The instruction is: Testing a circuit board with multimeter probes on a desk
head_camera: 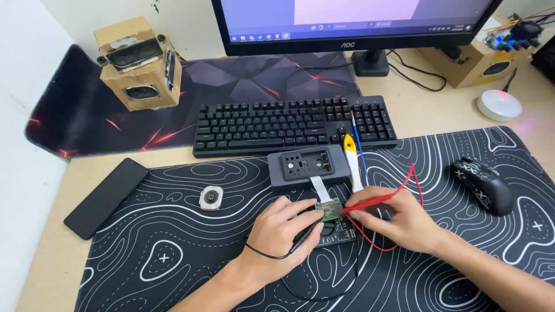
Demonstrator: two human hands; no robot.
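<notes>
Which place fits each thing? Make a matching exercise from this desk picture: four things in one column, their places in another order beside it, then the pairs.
Things:
1. red probe
2. phone
3. mouse
4. small circuit board

Places:
A. at the mat's left edge, lying flat
B. held in the right hand
C. on the mat, far right
D. at the left hand fingertips, on a white ribbon from the grey case

Pairs: 1-B, 2-A, 3-C, 4-D

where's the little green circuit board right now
In the head view, the green circuit board sits centre-frame on the patterned mat, between the left hand and right hand, just below the grey device.
</notes>
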